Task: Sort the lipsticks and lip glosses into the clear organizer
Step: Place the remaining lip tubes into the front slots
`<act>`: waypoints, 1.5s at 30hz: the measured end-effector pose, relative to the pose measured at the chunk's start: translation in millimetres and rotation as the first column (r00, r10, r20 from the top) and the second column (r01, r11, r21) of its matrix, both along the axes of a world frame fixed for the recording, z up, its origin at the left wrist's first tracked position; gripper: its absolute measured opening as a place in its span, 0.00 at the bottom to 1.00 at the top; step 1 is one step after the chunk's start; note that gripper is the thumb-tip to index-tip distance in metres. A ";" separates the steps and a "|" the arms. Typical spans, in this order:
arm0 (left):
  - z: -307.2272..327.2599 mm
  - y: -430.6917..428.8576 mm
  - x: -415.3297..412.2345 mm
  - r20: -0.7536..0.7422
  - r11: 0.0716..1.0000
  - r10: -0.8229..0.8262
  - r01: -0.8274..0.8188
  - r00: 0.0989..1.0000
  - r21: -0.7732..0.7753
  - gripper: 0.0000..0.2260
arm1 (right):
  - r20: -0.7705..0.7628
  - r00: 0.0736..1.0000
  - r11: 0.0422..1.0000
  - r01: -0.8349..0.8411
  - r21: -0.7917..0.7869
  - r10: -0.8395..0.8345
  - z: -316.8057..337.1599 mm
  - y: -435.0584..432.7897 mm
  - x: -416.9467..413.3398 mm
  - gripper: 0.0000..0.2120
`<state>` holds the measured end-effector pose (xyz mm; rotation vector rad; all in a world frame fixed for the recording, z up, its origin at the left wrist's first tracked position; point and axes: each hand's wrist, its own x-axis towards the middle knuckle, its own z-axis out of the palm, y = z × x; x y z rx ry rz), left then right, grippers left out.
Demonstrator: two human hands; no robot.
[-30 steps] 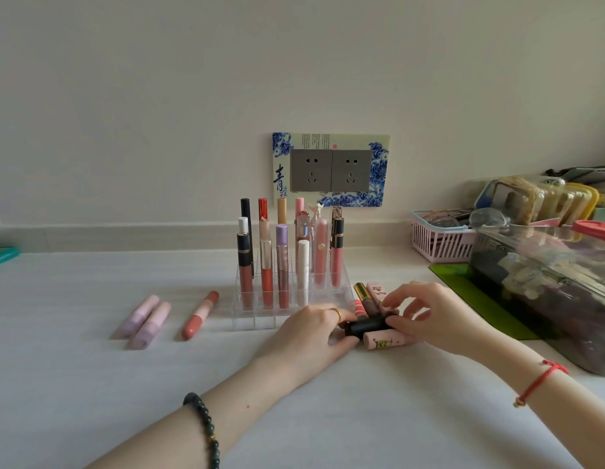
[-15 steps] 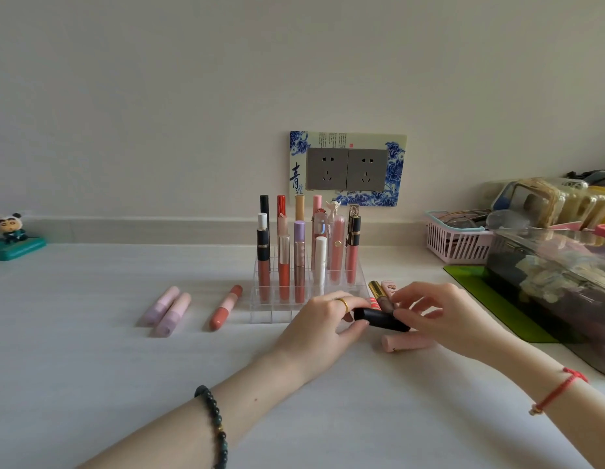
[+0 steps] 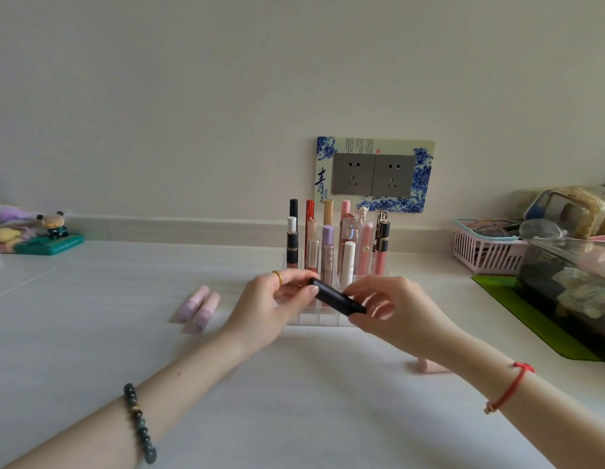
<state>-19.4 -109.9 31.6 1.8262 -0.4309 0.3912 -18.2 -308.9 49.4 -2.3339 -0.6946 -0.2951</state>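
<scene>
Pinching a black lipstick [image 3: 336, 297] by its ends, left hand [image 3: 270, 308] and right hand [image 3: 392, 311] hold it tilted before the clear organizer [image 3: 323, 318], hiding its front compartments, while a pink tube [image 3: 429, 366] peeks from under the right forearm.

You're in a home, at a white counter [image 3: 294, 384] set against a plain wall. Just beyond your left hand [image 3: 270, 306] and right hand [image 3: 392, 309] a clear organizer [image 3: 323, 319] holds upright lipsticks and glosses, and above it 2 wall sockets [image 3: 373, 174] sit in a blue-and-white decorative frame. Well to the left of your left hand stands a small cartoon figurine [image 3: 54, 223]. To the right of your right hand are a pink basket [image 3: 480, 252] and a clear storage box [image 3: 565, 289] on a green mat [image 3: 511, 299].
</scene>
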 end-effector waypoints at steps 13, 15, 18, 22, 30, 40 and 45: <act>17.0 18.0 7.2 -0.060 0.960 0.079 -0.092 0.995 -0.263 0.08 | 0.018 1.000 0.972 -0.015 0.233 0.011 -6.7 70.4 30.0 0.10; 15.3 16.3 8.7 -0.053 0.958 0.079 -0.090 0.995 -0.271 0.08 | 0.015 1.000 0.972 -0.009 0.235 0.006 -8.4 73.2 33.3 0.10; 13.7 14.3 11.7 -0.033 0.960 0.095 -0.100 0.995 -0.262 0.08 | 0.010 1.000 0.973 -0.006 0.231 0.003 -10.5 76.0 37.2 0.11; 10.3 15.7 19.9 -0.004 0.967 0.089 -0.088 0.996 -0.240 0.09 | 0.017 1.000 0.973 0.012 0.229 -0.016 -12.4 77.3 41.0 0.12; -3.4 21.9 26.6 -0.020 0.990 0.085 -0.086 0.996 -0.113 0.10 | 0.011 1.000 0.976 0.018 0.215 -0.021 -17.0 77.2 43.2 0.11; -4.9 24.0 20.6 -0.076 0.992 0.087 -0.094 0.993 -0.087 0.11 | 0.040 0.999 0.975 0.012 0.220 -0.021 -16.6 78.2 41.0 0.12; -5.1 31.4 19.6 -0.143 0.987 0.119 -0.132 0.983 -0.087 0.10 | 0.039 0.999 0.974 0.026 0.224 -0.036 -16.2 76.9 40.6 0.13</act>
